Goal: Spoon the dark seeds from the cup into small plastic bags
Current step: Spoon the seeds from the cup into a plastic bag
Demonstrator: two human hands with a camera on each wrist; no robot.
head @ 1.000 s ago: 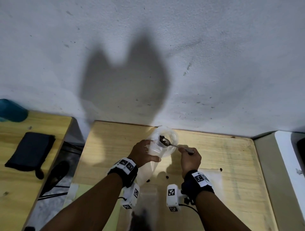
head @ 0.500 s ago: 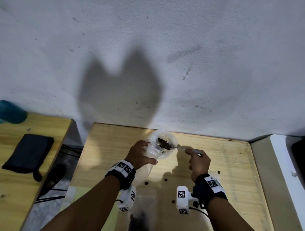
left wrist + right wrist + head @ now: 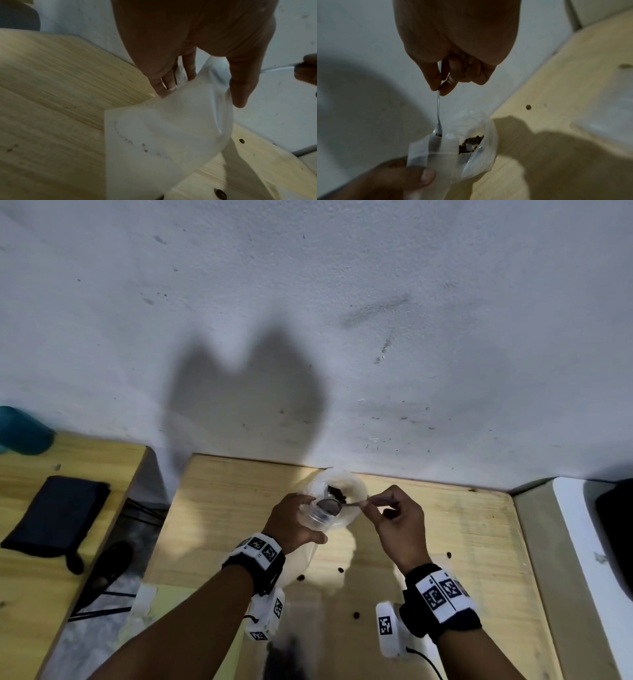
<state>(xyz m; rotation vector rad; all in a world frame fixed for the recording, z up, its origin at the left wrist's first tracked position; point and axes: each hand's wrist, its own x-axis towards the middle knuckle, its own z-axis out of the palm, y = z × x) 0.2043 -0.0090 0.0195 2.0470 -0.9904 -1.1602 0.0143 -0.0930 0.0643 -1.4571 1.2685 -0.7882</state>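
My left hand (image 3: 301, 518) (image 3: 204, 93) holds a small clear plastic bag (image 3: 163, 135) (image 3: 320, 517) upright by its mouth, thumb in front and fingers behind. My right hand (image 3: 371, 505) (image 3: 440, 89) pinches the handle of a thin metal spoon (image 3: 438, 108). The spoon's bowl (image 3: 329, 506) sits inside the bag's mouth, tipped on its side. Just behind the bag stands the white cup (image 3: 356, 491) with dark seeds (image 3: 335, 493) (image 3: 471, 142) in it. I cannot see the bottom of the bag in the head view.
The wooden table (image 3: 462, 535) meets a grey wall behind the cup. A few loose seeds (image 3: 340, 570) lie on it near my wrists. A black pouch (image 3: 54, 515) lies on a second table to the left, and a white unit (image 3: 582, 542) stands on the right.
The spoon, loaded with seeds over the cup before, has come back toward me into the bag's mouth. My right hand has shifted right and risen. The left hand has kept hold of the bag.
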